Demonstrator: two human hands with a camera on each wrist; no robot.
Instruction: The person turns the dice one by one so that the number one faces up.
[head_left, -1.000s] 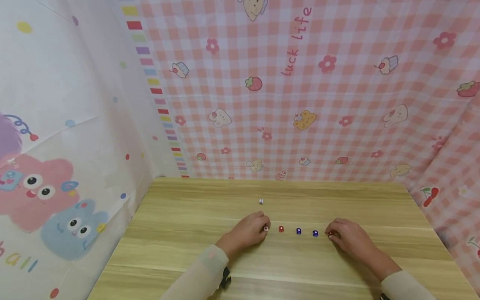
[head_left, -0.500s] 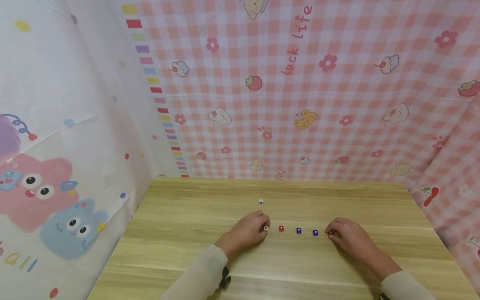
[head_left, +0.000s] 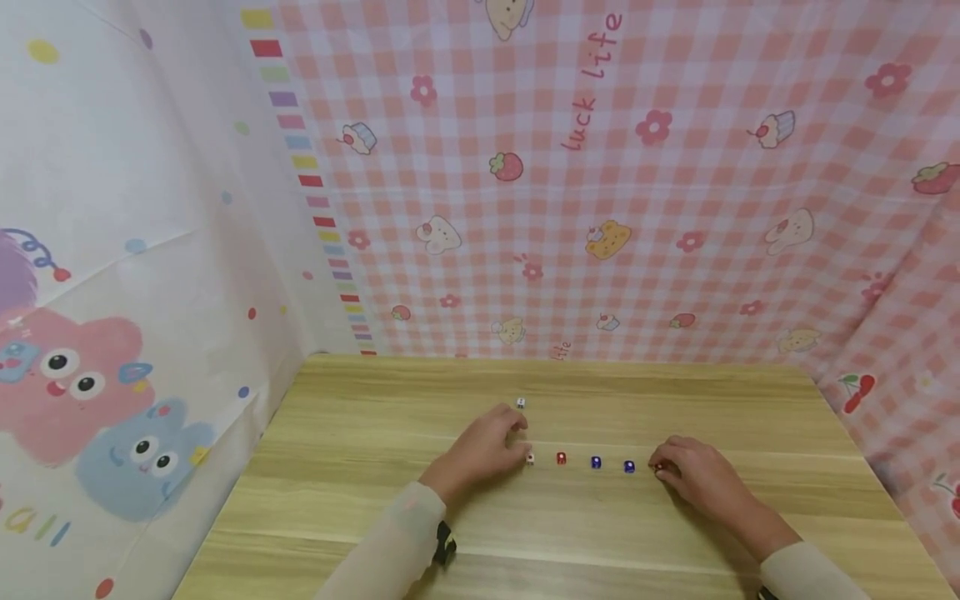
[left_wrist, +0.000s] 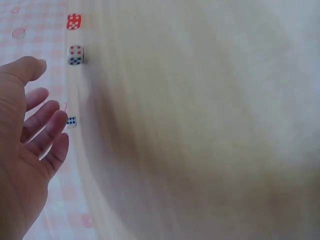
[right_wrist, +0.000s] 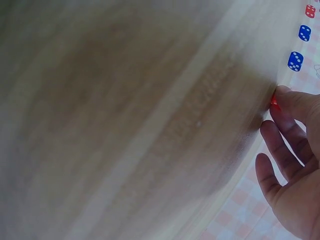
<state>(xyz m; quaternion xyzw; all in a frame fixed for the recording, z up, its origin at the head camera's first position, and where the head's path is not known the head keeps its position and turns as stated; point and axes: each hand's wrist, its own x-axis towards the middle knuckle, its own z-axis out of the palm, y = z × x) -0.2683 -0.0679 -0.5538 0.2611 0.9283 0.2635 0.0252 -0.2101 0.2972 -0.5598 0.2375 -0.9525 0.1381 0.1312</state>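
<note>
A row of dice runs across the table between the two hands. At its left end is a white die (head_left: 530, 459), then a red die (head_left: 561, 458) and two blue dice (head_left: 596, 462). My left hand (head_left: 487, 444) is beside the white die, thumb and fingers spread apart with nothing between them, as the left wrist view also shows. At the right end my right hand (head_left: 697, 471) pinches another red die (right_wrist: 274, 102) between thumb and fingertip; the fingers cover most of it. Beyond the left fingertips sits a second white die (head_left: 521, 402).
The wooden table (head_left: 540, 533) carries the dice. A pink checked cloth (head_left: 555, 208) hangs behind its far edge, and a white cartoon-printed cloth (head_left: 187, 275) hangs on the left.
My left hand has let go of the white die at the row's left end, its fingers parting and shifting slightly back and left. The right hand stays on its red die.
</note>
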